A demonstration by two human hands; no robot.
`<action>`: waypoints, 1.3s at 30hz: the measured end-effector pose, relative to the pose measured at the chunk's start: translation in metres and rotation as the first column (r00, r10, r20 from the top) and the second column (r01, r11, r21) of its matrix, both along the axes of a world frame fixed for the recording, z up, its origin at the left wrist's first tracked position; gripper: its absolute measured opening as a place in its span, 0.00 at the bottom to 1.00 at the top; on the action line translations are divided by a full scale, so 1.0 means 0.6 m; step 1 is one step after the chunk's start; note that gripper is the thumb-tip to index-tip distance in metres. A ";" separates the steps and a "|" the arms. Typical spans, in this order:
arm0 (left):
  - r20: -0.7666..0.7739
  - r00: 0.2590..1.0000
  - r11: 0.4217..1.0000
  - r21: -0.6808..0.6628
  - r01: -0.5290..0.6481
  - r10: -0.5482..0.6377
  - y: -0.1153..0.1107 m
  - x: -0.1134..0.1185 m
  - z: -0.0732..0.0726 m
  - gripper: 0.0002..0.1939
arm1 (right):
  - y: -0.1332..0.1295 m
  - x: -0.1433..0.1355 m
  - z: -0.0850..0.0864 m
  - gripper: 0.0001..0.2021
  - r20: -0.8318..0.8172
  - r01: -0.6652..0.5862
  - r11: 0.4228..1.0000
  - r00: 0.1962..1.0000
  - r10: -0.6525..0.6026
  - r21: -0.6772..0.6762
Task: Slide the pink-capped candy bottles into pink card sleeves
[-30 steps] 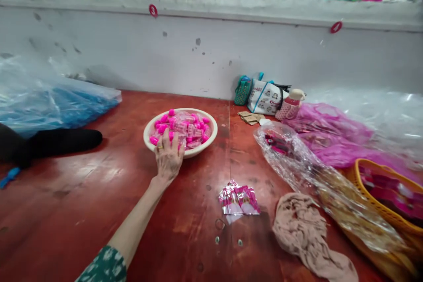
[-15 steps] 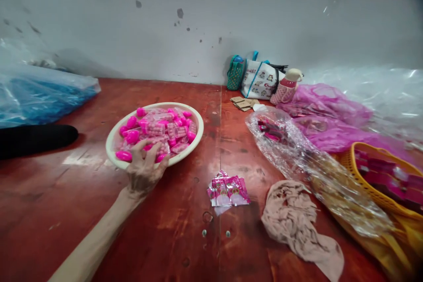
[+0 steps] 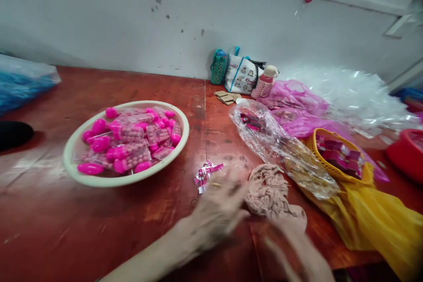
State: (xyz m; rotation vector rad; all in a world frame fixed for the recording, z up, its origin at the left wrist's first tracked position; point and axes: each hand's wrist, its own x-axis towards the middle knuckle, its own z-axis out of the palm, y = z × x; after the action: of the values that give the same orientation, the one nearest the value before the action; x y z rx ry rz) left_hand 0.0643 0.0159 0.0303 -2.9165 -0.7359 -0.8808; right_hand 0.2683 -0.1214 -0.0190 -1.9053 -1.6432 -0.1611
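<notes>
My left hand (image 3: 214,211) reaches over the red-brown table beside a small pile of shiny pink sachets (image 3: 205,174), partly covering it. Motion blurs its fingers, so I cannot see whether anything is in them. A ring-like band shows on one finger. At the lower right my right hand (image 3: 297,249) is heavily smeared, just below a crumpled beige-pink cloth (image 3: 268,189). To the left stands a round cream bowl (image 3: 125,180), filled with clear capsule-shaped containers (image 3: 132,134) that have bright pink ends and pink beads inside.
Clear plastic wrap (image 3: 291,158) and a yellow basket (image 3: 313,152) of dark pink packets lie to the right, with yellow plastic (image 3: 383,216) below. A red basin (image 3: 405,154) sits farther right. A patterned bag (image 3: 241,75) and bottle (image 3: 266,81) stand by the wall.
My left hand has left the bowl and moved right to the sachets. My right hand has come into view at the lower right. The view has turned rightward.
</notes>
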 end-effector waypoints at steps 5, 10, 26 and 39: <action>-0.071 0.972 0.968 -0.130 0.214 -0.224 -0.006 0.165 -0.076 0.17 | 0.068 0.023 -0.055 0.17 0.041 0.170 0.985 0.985 -0.170 -0.003; -0.040 0.989 0.971 -0.200 0.133 -0.144 0.051 0.213 -0.094 0.12 | 0.111 0.067 -0.053 0.20 -0.199 0.068 0.994 0.976 -0.084 -0.089; -0.010 0.905 0.862 -0.302 -0.407 0.425 0.057 -0.045 -0.087 0.15 | 0.243 -0.114 0.016 0.11 -0.176 -0.205 0.974 0.967 0.187 -0.092; 0.377 0.776 0.638 -0.769 -0.042 0.505 0.048 -0.036 -0.045 0.11 | 0.222 -0.135 -0.009 0.13 -0.108 -0.280 0.952 0.950 0.294 0.128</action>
State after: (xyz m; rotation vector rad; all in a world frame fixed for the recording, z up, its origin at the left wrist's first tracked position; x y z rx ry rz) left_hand 0.0427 0.0446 0.0031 -2.8957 -1.9721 -1.7982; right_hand 0.1875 0.0116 -0.0241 -1.5413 -1.7644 -0.0120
